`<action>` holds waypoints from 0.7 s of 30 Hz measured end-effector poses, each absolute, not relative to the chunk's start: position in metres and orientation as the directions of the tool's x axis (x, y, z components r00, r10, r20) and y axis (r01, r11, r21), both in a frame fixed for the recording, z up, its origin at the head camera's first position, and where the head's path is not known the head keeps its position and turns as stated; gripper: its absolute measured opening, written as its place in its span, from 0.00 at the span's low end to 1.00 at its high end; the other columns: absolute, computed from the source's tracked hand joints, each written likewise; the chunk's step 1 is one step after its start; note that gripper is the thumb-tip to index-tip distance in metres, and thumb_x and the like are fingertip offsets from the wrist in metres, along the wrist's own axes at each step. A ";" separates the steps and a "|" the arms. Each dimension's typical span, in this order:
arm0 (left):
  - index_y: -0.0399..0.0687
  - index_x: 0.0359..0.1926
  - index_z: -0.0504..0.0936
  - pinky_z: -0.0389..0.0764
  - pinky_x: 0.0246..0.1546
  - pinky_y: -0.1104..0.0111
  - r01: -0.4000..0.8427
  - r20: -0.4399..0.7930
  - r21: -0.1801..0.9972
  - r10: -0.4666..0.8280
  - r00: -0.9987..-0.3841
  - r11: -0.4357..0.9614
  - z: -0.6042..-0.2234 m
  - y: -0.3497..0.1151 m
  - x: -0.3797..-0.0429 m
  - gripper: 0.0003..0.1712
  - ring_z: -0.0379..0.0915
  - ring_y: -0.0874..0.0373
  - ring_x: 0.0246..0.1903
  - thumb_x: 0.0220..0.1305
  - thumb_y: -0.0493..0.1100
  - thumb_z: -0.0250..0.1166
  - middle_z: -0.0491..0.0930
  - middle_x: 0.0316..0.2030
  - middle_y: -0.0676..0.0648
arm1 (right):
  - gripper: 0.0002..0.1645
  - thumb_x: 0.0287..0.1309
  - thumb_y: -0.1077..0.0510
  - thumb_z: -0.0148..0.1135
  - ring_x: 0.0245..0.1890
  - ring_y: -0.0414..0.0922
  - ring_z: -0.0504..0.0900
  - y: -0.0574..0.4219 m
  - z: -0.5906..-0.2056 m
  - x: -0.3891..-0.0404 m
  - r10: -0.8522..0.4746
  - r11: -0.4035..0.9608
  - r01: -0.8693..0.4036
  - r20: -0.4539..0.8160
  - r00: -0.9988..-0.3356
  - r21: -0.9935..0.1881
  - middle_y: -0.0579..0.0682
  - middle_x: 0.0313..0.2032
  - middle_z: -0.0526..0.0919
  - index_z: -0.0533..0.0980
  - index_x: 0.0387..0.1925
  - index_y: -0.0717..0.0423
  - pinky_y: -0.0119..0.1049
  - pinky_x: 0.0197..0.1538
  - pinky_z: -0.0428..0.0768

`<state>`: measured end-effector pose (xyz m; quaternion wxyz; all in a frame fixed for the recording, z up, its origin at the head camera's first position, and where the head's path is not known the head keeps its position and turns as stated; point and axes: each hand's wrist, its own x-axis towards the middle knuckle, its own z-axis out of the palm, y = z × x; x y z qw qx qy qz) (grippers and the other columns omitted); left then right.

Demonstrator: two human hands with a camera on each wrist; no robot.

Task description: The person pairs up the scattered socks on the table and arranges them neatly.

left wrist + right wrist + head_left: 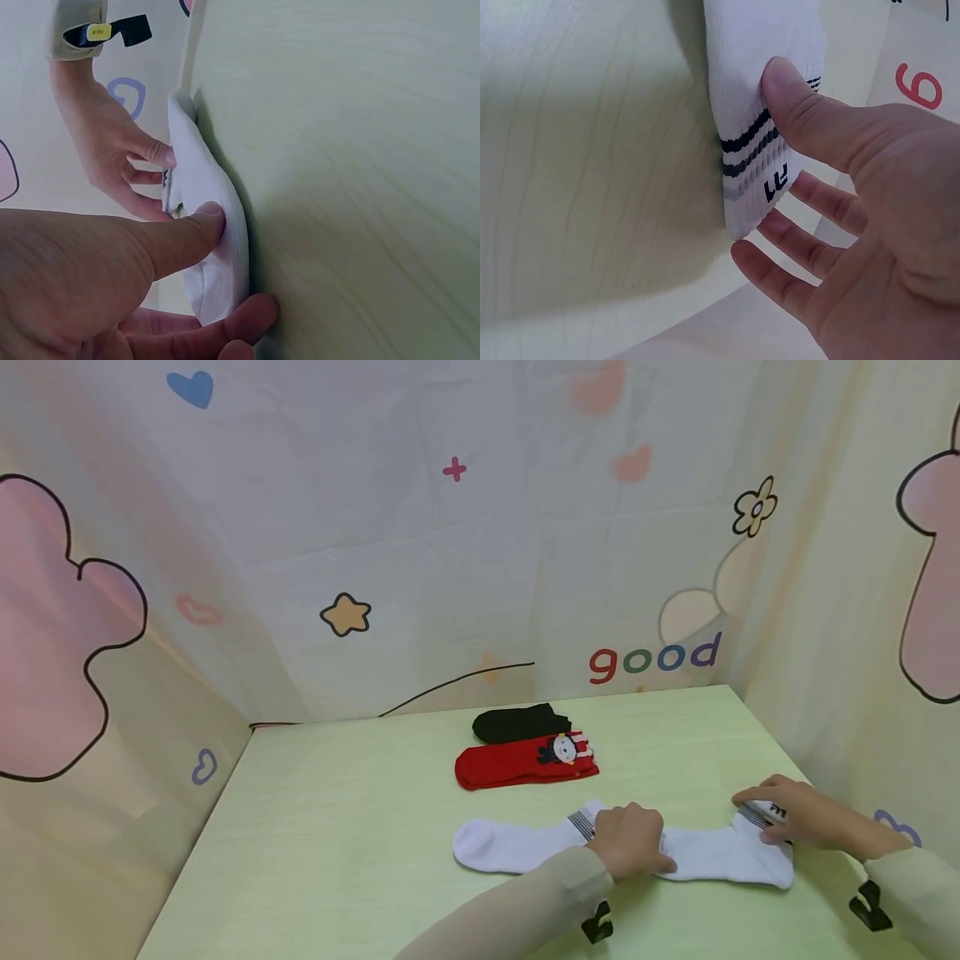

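Note:
Two white socks lie side by side near the front right of the table. My left hand is at the toe end of the right-hand white sock, pinching it between thumb and fingers, as the left wrist view shows. At its striped cuff, my right hand has the thumb on top and the fingers around the far edge. That cuff bends back from the heel and carries dark lettering. The other white sock stretches out to the left, its striped cuff partly behind my left hand.
Farther back on the pale green table lie a red sock with a cartoon figure and a black sock, close together. A printed curtain hangs behind the table and along both sides.

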<state>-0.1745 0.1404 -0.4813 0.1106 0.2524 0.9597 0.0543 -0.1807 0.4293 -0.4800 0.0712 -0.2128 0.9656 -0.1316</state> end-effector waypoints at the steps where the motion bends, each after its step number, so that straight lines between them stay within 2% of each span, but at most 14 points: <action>1: 0.58 0.26 0.79 0.70 0.26 0.65 0.473 -0.183 0.158 0.497 -0.848 0.867 -0.481 0.141 -0.174 0.22 0.69 0.62 0.23 0.56 0.67 0.74 0.74 0.21 0.57 | 0.31 0.47 0.58 0.81 0.47 0.55 0.79 0.430 -0.480 -0.180 -0.429 0.875 -0.392 -0.080 -0.900 -0.285 0.58 0.48 0.82 0.82 0.55 0.61 0.48 0.46 0.80; 9: 0.59 0.26 0.79 0.70 0.26 0.65 0.474 -0.171 0.141 0.493 -0.853 0.869 -0.482 0.147 -0.174 0.22 0.69 0.62 0.23 0.56 0.67 0.74 0.74 0.21 0.58 | 0.31 0.48 0.58 0.80 0.46 0.52 0.79 0.436 -0.481 -0.176 -0.435 0.871 -0.405 -0.054 -0.899 -0.279 0.56 0.48 0.82 0.82 0.55 0.62 0.38 0.42 0.78; 21: 0.60 0.26 0.79 0.70 0.26 0.65 0.474 -0.170 0.131 0.491 -0.855 0.871 -0.487 0.152 -0.175 0.22 0.69 0.61 0.23 0.55 0.68 0.75 0.74 0.22 0.58 | 0.31 0.48 0.56 0.80 0.47 0.54 0.79 0.441 -0.483 -0.176 -0.418 0.884 -0.390 -0.063 -0.906 -0.258 0.57 0.48 0.82 0.82 0.55 0.60 0.41 0.43 0.79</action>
